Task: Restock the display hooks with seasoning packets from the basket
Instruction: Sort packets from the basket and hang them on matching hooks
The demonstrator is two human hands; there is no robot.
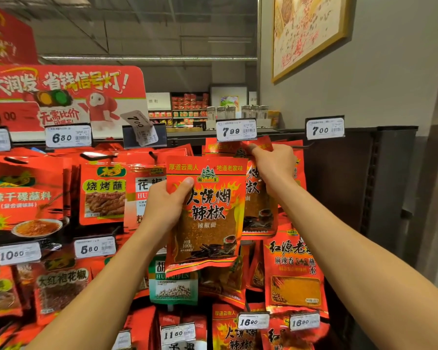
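— Hands first: what is the left one doing?
— Gripping a glossy red chilli-powder packet upright, waiting its turn.
— And the right hand?
— Pinching the hung red packets at the black wire hook, probably steadying them for threading.

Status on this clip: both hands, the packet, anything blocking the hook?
Left hand grips loose chili packet by its edge. Right hand pinches top of hung packets under the 7.99 tag. Hook itself hidden; nothing else in the way.
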